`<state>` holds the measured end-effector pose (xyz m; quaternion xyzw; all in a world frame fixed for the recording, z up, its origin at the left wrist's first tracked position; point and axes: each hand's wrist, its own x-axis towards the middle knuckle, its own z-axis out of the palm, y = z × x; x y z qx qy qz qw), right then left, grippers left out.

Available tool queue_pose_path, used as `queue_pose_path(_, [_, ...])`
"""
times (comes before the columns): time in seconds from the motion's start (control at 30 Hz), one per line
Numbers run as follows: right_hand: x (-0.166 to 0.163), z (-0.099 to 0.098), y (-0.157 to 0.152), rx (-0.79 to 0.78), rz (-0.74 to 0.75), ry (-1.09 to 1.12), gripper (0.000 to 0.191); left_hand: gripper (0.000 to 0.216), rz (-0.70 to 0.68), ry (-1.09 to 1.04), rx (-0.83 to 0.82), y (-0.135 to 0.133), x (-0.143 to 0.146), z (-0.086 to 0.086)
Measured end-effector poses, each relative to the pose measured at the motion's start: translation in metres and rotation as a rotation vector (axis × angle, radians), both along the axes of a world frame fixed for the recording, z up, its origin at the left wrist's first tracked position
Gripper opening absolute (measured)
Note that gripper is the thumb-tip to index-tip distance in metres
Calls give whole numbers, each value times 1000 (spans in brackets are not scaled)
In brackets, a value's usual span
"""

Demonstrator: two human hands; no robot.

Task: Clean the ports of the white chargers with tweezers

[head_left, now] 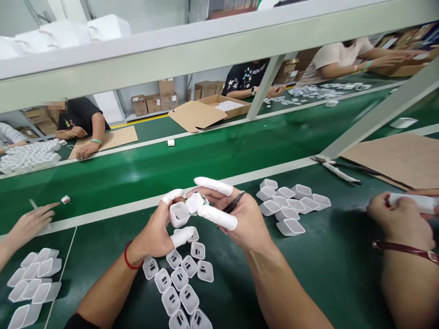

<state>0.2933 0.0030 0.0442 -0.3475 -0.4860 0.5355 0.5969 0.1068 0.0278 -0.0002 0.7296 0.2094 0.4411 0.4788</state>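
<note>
My left hand [158, 230], with white finger cots and a red string at the wrist, holds a white plastic charger shell [179, 214] with its open side up. My right hand [236, 217], also in finger cots, pinches a small white insert [195, 202] at the shell's mouth and keeps a black pen-like tool [233, 203] tucked between its fingers. Both hands hover above a group of several finished white shells [181, 285] lying on the green mat.
A pile of empty white shells [291, 205] lies to the right, another pile [32, 281] at the far left. A green conveyor belt [206, 155] runs beyond the white rail. Other people's hands work at the left [29, 224] and right [399, 219]. Cardboard sheet [398, 157] and pliers [338, 170] lie at right.
</note>
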Motion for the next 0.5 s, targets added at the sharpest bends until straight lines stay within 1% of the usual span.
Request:
queue_pose_path(0.03, [1, -1, -2, 35, 4, -52, 48, 67, 3, -11, 40, 1, -1, -1])
queue_pose_path(0.13, [4, 1, -6, 190, -5, -266, 35, 67, 53, -82, 141, 3, 0, -1])
queue_pose_path(0.23, [6, 5, -8, 409, -36, -382, 30, 65, 87, -119, 158, 3, 0, 0])
queue_pose_path(0.3, [7, 6, -9, 505, -41, -410, 31, 61, 96, -113, 158, 1, -1, 2])
queue_pose_path(0.37, [7, 6, -9, 547, -46, -439, 32, 57, 121, -88, 167, -1, -1, 4])
queue_pose_path(0.5, [7, 6, -12, 580, -62, -464, 35, 53, 190, -19, 202, -2, -2, 5])
